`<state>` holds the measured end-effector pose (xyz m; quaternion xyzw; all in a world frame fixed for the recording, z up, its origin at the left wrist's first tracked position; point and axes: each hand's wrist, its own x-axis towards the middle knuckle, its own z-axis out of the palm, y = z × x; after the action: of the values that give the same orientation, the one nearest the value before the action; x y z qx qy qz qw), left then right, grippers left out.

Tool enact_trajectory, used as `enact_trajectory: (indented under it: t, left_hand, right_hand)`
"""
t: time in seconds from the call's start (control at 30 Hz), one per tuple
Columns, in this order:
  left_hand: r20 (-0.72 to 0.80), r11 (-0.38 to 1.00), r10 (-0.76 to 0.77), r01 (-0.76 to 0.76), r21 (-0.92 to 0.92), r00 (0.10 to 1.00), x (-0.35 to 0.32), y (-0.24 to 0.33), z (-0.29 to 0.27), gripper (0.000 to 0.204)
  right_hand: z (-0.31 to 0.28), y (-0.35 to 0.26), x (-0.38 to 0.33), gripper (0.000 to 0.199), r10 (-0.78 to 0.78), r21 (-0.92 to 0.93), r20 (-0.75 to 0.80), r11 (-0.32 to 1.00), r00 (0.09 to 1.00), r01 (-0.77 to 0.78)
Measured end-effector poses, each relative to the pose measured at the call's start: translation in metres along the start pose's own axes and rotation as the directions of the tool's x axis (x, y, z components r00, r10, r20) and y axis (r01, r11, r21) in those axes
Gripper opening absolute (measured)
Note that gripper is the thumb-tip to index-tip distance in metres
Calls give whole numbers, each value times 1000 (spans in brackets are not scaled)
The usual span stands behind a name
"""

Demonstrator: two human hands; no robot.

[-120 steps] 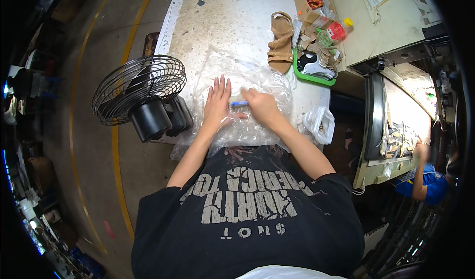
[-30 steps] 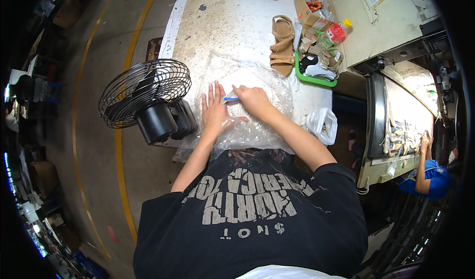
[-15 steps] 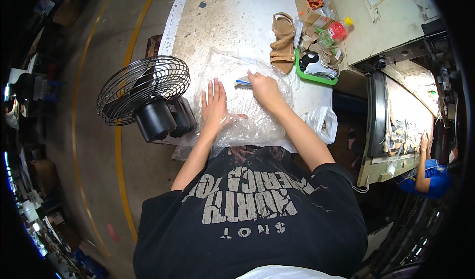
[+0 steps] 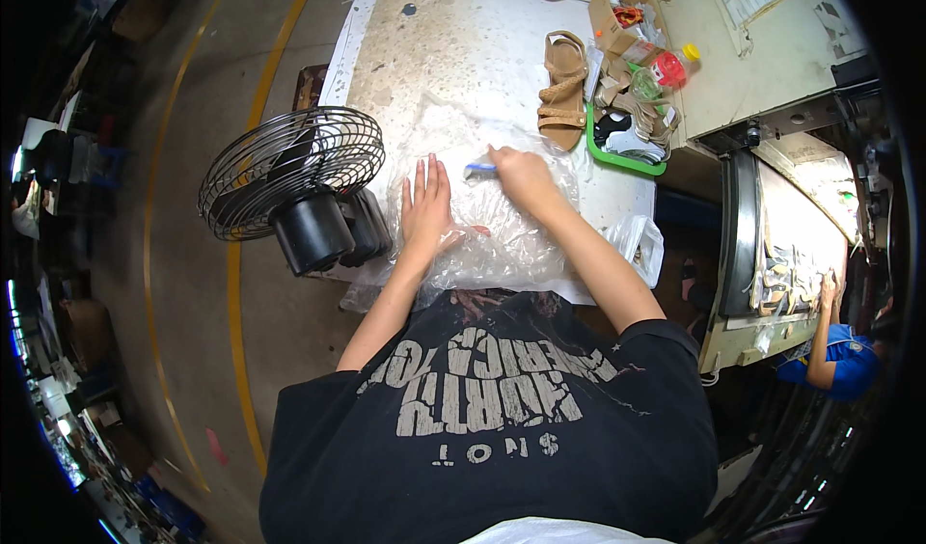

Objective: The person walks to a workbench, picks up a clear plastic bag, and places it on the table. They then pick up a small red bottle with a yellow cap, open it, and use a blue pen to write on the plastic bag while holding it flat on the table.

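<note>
Crumpled clear plastic sheeting (image 4: 502, 245) covers the near part of the white table. My left hand (image 4: 424, 204) lies flat on it, fingers stretched out, holding nothing. To its right, my right hand (image 4: 521, 176) is closed round a small blue-and-white tool (image 4: 481, 168), perhaps a brush. The tool's pale end points left, low over the plastic; whether it touches cannot be made out. Most of its handle is hidden in my fingers. Beyond my right hand lies a tan strappy sandal (image 4: 562, 91).
A black caged fan (image 4: 299, 182) stands at the left edge. On the right are a green basket of cut pieces (image 4: 632, 165), a cardboard box (image 4: 606, 25), a yellow-capped bottle (image 4: 667, 68) and a white plastic bag (image 4: 637, 245). A co-worker's hands (image 4: 828, 291) work at a machine further right.
My right hand and the tool have shifted slightly right and nearer to me. My left hand stays on the plastic. The whole view has moved a little.
</note>
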<state>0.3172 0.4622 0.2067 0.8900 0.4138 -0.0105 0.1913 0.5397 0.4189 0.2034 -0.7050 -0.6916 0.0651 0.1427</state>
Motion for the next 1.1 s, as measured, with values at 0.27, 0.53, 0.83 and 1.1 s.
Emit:
enact_trajectory:
  t: [0.27, 0.53, 0.83, 1.1]
  left_hand:
    - [-165, 977, 99, -64, 206, 981, 6, -26, 44, 158]
    - [-9, 1000, 14, -14, -1, 1000, 1, -13, 5, 157]
    - [-54, 998, 54, -56, -24, 997, 6, -31, 18, 161]
    - [-13, 995, 54, -55, -81, 998, 6, -34, 9, 156]
  right_hand:
    - [4, -62, -4, 35, -140, 133, 144, 984, 980, 121]
    - [1, -25, 19, 17, 58, 23, -48, 998, 997, -57]
    - [15, -22, 5, 14, 76, 9, -36, 997, 996, -76]
    - [6, -58, -29, 31, 12, -14, 154, 1000, 988, -10]
